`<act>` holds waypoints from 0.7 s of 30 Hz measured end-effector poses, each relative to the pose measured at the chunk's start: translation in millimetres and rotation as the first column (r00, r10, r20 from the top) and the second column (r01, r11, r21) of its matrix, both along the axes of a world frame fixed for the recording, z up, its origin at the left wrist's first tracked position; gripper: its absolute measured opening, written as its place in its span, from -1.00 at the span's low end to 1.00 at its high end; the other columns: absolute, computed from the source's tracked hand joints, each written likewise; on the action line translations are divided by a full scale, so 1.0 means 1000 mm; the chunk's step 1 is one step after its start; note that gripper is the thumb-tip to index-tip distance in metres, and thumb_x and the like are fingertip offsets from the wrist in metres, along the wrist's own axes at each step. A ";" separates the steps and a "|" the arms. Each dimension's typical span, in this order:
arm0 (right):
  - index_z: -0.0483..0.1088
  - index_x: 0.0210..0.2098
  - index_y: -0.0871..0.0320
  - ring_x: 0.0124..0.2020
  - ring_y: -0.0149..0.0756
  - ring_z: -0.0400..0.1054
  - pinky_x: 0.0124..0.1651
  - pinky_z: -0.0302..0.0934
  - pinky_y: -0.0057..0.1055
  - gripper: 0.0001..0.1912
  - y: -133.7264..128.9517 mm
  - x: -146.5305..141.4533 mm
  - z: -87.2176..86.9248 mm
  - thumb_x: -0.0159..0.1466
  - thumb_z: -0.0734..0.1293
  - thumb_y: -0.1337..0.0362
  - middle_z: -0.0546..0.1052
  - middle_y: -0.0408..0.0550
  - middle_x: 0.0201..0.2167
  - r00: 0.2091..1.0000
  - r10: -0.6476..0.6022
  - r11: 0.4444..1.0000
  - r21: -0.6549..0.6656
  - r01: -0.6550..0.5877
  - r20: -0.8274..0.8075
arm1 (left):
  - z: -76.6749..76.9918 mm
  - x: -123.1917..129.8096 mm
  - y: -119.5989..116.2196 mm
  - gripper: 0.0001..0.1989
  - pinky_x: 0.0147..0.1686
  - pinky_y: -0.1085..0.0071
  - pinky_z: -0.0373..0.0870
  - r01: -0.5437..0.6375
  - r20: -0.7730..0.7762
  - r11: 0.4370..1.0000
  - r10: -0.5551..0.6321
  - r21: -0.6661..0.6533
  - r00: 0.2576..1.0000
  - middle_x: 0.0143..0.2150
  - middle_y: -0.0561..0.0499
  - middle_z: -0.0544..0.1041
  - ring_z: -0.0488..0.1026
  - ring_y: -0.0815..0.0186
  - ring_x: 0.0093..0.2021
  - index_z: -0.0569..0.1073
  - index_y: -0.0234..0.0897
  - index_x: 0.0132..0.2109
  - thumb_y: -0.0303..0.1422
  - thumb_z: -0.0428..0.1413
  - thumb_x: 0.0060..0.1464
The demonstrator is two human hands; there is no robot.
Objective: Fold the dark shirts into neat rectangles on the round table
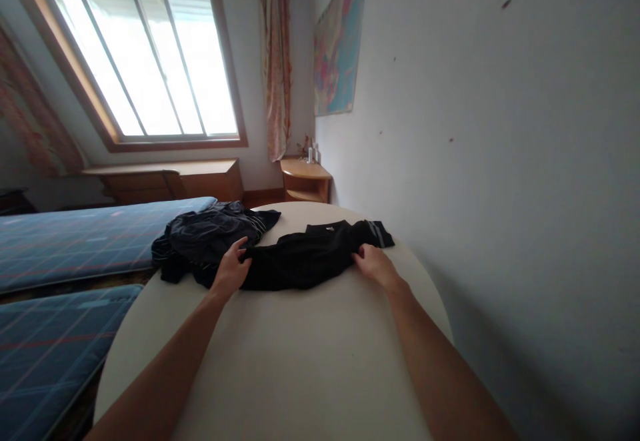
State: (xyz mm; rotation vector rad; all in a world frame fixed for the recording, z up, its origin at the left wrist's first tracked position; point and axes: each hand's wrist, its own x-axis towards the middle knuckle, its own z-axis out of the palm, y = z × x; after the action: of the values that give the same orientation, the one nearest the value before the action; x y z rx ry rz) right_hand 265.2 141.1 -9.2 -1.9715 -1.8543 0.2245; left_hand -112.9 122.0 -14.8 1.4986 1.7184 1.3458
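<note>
A black garment [300,257] lies spread across the far part of the round white table [305,361]. It has a small pale mark near its top edge and grey stripes at its right end; its exact kind is unclear. My left hand [233,269] is closed on its left end, with the fingertips partly hidden by the cloth. Fingers of my right hand [374,264] pinch the near edge toward the right, just below the striped part. Left of my left hand rests a crumpled heap of dark clothes [205,234] with thin white stripes.
Blue plaid mattresses [75,241] sit along the table's left side. A white wall [525,194] runs close on the right, with a map [341,47] on it. Beyond the table are a wooden corner shelf [306,169], a desk [210,177] and a window [145,54].
</note>
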 end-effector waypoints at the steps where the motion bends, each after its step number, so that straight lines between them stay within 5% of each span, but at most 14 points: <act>1: 0.42 -0.24 0.16 -0.25 -0.12 0.48 -0.24 0.23 -0.34 -0.80 0.001 0.000 0.000 0.30 0.28 0.16 0.57 0.11 -0.31 1.000 -0.018 0.999 0.043 0.019 -0.021 | 0.002 0.000 -0.002 -0.36 -0.31 0.46 0.49 -0.004 -0.020 1.000 0.004 0.014 1.000 -0.12 -0.11 0.59 0.55 0.31 -0.30 0.35 -0.31 0.25 -0.52 0.13 -0.04; 4: 0.39 -0.13 0.17 -0.24 -0.12 0.46 -0.19 0.25 -0.31 -0.77 0.008 0.003 0.000 0.31 0.23 0.19 0.57 0.11 -0.27 0.974 -0.045 0.962 0.252 0.101 -0.220 | 0.011 0.000 -0.006 -0.45 -0.19 0.38 0.50 -0.031 -0.056 0.996 0.036 0.080 0.998 -0.11 -0.12 0.60 0.57 0.26 -0.22 0.40 -0.29 0.19 -0.49 0.11 0.01; 7: 0.37 -0.12 0.20 -0.22 -0.13 0.43 -0.11 0.27 -0.26 -0.73 0.017 0.013 0.000 0.29 0.18 0.19 0.55 0.13 -0.25 0.883 -0.026 0.862 0.437 0.257 -0.468 | 0.021 -0.001 -0.010 -0.53 -0.08 0.32 0.47 -0.103 -0.067 0.984 0.114 0.144 0.991 -0.10 -0.13 0.60 0.57 0.22 -0.13 0.45 -0.29 0.14 -0.48 0.09 0.05; 12: 0.34 -0.09 0.23 -0.42 -0.27 0.33 -0.25 0.25 -0.32 -0.63 0.020 0.030 0.003 0.27 0.18 0.08 0.47 0.00 -0.36 0.731 0.004 0.705 0.520 0.482 -0.682 | 0.027 -0.003 -0.012 -0.59 -0.13 0.36 0.47 -0.207 0.010 0.970 0.207 0.125 0.978 -0.12 -0.13 0.61 0.57 0.23 -0.16 0.48 -0.31 0.09 -0.47 0.09 0.06; 16: 0.32 -0.06 0.21 -0.39 -0.33 0.33 -0.26 0.23 -0.37 -0.61 0.017 0.036 0.009 0.27 0.21 0.06 0.46 0.01 -0.28 0.686 0.041 0.587 0.574 0.572 -0.726 | 0.027 -0.002 -0.012 -0.58 -0.26 0.44 0.44 -0.222 0.127 0.969 0.208 0.105 0.970 -0.14 -0.09 0.61 0.56 0.27 -0.24 0.48 -0.28 0.08 -0.44 0.10 0.04; 18: 0.33 -0.05 0.20 -0.33 -0.29 0.36 -0.21 0.25 -0.35 -0.62 0.017 0.037 0.009 0.26 0.22 0.09 0.47 0.02 -0.26 0.693 0.031 0.576 0.579 0.577 -0.721 | 0.026 -0.001 -0.013 -0.58 -0.34 0.49 0.41 -0.199 0.169 0.975 0.181 0.096 0.969 -0.16 -0.07 0.61 0.54 0.31 -0.30 0.48 -0.27 0.07 -0.42 0.10 0.02; 21: 0.38 -0.12 0.19 -0.22 -0.20 0.39 -0.06 0.26 -0.26 -0.70 0.018 0.040 0.002 0.19 0.23 0.22 0.51 0.05 -0.24 0.775 -0.049 0.642 0.575 0.507 -0.630 | 0.023 0.001 -0.013 -0.58 -0.42 0.49 0.38 -0.114 0.161 0.993 0.107 0.035 0.981 -0.19 -0.06 0.60 0.51 0.33 -0.38 0.49 -0.29 0.03 -0.41 0.12 -0.04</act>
State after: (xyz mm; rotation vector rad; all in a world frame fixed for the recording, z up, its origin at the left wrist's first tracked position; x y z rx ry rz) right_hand 305.5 158.9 -6.9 -1.3765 -0.9624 -0.0401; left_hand -112.1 109.0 7.9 1.2969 1.7021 1.5256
